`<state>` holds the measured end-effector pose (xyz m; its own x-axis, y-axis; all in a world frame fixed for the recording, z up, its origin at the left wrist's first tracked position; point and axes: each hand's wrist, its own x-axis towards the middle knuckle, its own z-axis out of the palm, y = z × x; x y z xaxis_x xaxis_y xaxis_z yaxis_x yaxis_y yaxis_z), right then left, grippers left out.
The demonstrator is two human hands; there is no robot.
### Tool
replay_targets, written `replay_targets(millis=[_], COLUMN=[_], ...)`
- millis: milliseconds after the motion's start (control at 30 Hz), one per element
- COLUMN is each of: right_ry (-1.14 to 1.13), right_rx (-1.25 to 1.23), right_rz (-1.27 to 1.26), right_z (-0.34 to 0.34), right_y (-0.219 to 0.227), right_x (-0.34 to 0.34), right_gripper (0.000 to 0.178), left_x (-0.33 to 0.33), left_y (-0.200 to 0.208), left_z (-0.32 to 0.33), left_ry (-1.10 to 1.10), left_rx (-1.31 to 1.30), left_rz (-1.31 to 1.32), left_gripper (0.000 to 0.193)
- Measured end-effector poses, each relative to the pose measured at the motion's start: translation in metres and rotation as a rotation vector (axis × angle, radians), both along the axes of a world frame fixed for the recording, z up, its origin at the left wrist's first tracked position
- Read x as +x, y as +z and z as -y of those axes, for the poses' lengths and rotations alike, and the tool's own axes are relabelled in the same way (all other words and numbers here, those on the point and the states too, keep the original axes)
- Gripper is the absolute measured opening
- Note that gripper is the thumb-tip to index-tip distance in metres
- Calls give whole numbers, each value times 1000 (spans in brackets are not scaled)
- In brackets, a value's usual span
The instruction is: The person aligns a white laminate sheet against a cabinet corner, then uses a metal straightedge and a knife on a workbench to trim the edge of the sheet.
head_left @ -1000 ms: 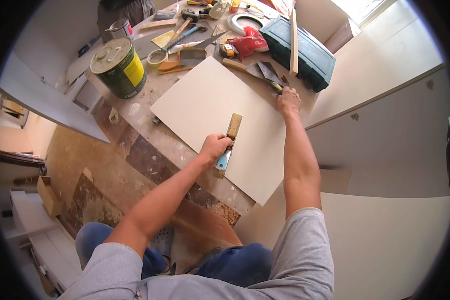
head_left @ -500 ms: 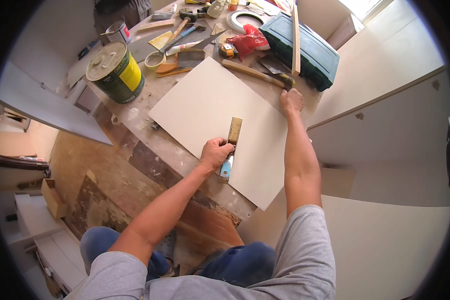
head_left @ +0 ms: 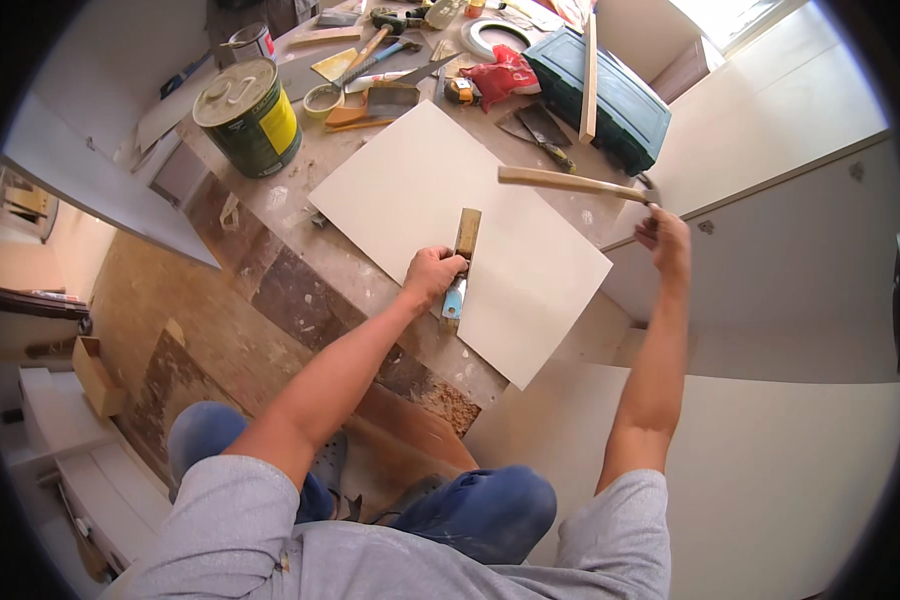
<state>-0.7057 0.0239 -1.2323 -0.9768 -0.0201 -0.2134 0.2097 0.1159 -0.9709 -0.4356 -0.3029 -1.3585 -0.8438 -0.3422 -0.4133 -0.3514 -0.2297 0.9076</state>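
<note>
My left hand (head_left: pixel 433 275) is closed on a narrow wooden hand plane (head_left: pixel 467 232) with a blue-ended metal blade (head_left: pixel 454 300). The plane lies across the near part of a pale square board (head_left: pixel 515 290). Off the board's right edge, my right hand (head_left: pixel 667 240) grips a hammer (head_left: pixel 570 181) at its dark head end. The hammer's wooden handle points left, above the board's far right part. My fingers partly hide the head and the plane's middle.
A green paint can (head_left: pixel 255 130) stands at the bench's left. Beyond the board lie a tape measure (head_left: pixel 460 91), a red bag (head_left: pixel 503 78), a claw hammer (head_left: pixel 380 58) and scrapers (head_left: pixel 390 98). A teal toolbox (head_left: pixel 610 95), with a wooden strip (head_left: pixel 589 85) against it, is at the back right.
My right hand has lifted the hammer off the bench and moved right and nearer. My left hand stays on the plane. The whole view has shifted slightly.
</note>
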Motion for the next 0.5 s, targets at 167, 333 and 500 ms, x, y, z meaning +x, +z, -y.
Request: replay_targets(millis=[167, 333, 500], right_ry=[-83, 193, 399], right_rx=[-636, -1133, -546], right_rz=[-205, 451, 295], right_z=[-2, 44, 107], right_y=[77, 78, 43], right_x=[66, 172, 270], right_gripper=[23, 17, 21], left_x=[-4, -6, -7], left_y=[-11, -18, -13], left_z=[2, 0, 25], left_ry=[1, 43, 174], left_rx=[105, 175, 527], left_rz=[-37, -87, -8], left_gripper=[23, 25, 13])
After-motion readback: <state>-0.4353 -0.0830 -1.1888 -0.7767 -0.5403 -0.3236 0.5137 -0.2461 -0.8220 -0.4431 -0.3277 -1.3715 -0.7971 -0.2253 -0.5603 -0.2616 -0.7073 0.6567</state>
